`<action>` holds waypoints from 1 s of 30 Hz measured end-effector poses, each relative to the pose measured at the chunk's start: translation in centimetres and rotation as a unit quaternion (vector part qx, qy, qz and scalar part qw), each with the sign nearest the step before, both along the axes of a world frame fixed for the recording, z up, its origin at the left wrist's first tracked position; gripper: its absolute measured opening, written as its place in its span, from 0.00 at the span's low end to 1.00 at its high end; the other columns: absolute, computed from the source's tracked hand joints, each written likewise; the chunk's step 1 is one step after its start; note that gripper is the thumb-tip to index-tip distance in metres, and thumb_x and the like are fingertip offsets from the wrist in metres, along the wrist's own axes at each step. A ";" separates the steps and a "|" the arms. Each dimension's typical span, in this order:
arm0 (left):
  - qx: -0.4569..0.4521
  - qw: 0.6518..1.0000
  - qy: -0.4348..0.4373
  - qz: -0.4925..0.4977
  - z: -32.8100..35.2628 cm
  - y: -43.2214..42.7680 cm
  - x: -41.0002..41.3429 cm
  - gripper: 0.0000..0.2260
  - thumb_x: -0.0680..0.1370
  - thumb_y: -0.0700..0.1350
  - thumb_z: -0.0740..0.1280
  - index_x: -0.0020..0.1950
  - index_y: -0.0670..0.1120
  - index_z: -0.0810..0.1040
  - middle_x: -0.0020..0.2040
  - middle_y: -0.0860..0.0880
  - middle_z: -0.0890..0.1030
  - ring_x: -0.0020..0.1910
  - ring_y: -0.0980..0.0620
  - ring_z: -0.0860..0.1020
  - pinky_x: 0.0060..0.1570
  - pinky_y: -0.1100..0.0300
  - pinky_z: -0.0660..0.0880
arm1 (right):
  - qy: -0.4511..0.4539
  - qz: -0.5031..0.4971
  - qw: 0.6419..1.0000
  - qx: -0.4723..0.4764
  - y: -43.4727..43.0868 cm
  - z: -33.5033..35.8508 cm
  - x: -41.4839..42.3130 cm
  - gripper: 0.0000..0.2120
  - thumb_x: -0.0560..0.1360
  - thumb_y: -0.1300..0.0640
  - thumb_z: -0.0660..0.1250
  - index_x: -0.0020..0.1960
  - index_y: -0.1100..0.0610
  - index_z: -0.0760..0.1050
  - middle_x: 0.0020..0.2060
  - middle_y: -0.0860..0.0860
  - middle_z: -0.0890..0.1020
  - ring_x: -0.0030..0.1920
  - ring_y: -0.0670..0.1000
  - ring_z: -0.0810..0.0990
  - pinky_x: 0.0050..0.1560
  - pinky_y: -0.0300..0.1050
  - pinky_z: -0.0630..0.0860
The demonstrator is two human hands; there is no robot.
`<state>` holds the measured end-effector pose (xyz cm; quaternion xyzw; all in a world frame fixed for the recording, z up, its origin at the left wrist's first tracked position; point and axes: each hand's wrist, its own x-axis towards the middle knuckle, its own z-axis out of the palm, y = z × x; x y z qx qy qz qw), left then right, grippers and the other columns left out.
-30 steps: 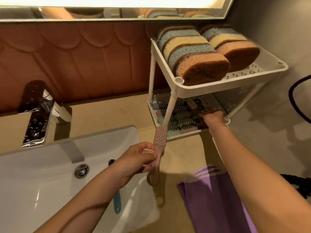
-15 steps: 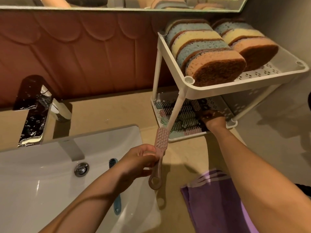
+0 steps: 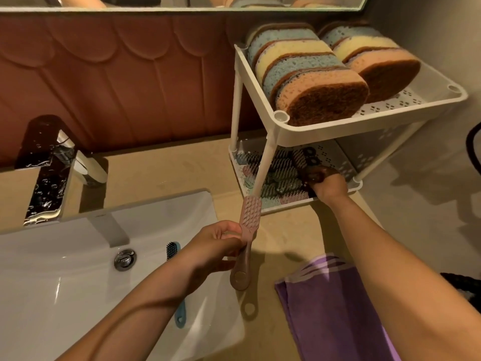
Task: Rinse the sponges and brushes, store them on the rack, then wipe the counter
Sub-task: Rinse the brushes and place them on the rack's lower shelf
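Note:
A white two-tier rack (image 3: 322,131) stands on the counter at the right. Several sponges (image 3: 309,74) in blue, yellow and orange stand in rows on its top shelf. Several brushes (image 3: 278,175) lie on the lower shelf. My right hand (image 3: 328,186) reaches into that lower shelf, gripping the handle end of a dark brush (image 3: 304,162) among them. My left hand (image 3: 221,246) holds a pink brush (image 3: 247,230) by its handle, bristle head up, over the sink's right edge. A blue brush (image 3: 177,282) lies in the white sink (image 3: 65,269).
A chrome faucet (image 3: 49,168) stands behind the sink at left. A folded purple cloth (image 3: 333,303) lies on the beige counter (image 3: 182,168) under my right forearm. A mirror runs along the top and a dark cable (image 3: 473,149) hangs at the far right.
My right hand has pushed a little deeper into the lower shelf with the dark brush. The pink brush in my left hand has stayed nearly still; the view shifted slightly left.

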<state>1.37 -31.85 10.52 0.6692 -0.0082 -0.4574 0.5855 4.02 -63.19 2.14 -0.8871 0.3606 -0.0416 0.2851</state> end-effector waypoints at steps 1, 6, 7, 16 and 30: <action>0.000 1.000 -0.001 -0.003 0.1 -0.2 -0.1 0.09 0.77 0.39 0.64 0.56 0.38 0.76 0.48 0.41 0.77 0.47 0.47 0.75 0.49 0.55 0.75 | -0.024 -0.012 1.000 0.009 0.5 0.7 -0.6 0.12 0.71 0.57 0.67 0.54 0.53 0.80 0.52 0.58 0.82 0.55 0.62 0.78 0.57 0.57 0.75; -0.005 1.000 -0.007 -0.015 0.6 -0.8 -0.2 0.09 0.77 0.40 0.65 0.55 0.40 0.77 0.48 0.42 0.78 0.48 0.47 0.76 0.51 0.54 0.75 | -0.131 0.020 0.979 0.155 7.4 6.0 -5.5 0.07 0.75 0.63 0.64 0.53 0.58 0.77 0.40 0.50 0.79 0.40 0.47 0.76 0.40 0.30 0.72; -0.006 1.000 -0.007 -0.017 0.6 -1.0 -0.3 0.08 0.77 0.40 0.65 0.55 0.41 0.77 0.48 0.42 0.79 0.47 0.47 0.76 0.51 0.54 0.75 | -0.145 0.036 0.970 0.192 9.1 6.8 -6.9 0.06 0.76 0.62 0.64 0.52 0.56 0.77 0.39 0.51 0.79 0.38 0.46 0.76 0.37 0.27 0.70; 0.015 0.999 -0.050 0.000 0.2 -2.5 -2.2 0.06 0.75 0.36 0.66 0.50 0.42 0.79 0.42 0.44 0.79 0.43 0.49 0.77 0.41 0.59 0.75 | -0.185 -0.016 0.880 0.437 16.8 6.3 -11.8 0.17 0.74 0.63 0.66 0.58 0.45 0.73 0.37 0.53 0.81 0.36 0.47 0.78 0.39 0.40 0.75; 0.056 0.970 -0.236 -0.011 0.2 -4.7 -1.9 0.02 0.74 0.35 0.68 0.45 0.40 0.78 0.37 0.48 0.78 0.35 0.53 0.76 0.26 0.73 0.68 | -0.237 -0.035 0.883 0.403 15.7 4.5 -11.1 0.20 0.71 0.56 0.70 0.61 0.45 0.73 0.39 0.52 0.83 0.41 0.50 0.82 0.45 0.49 0.79</action>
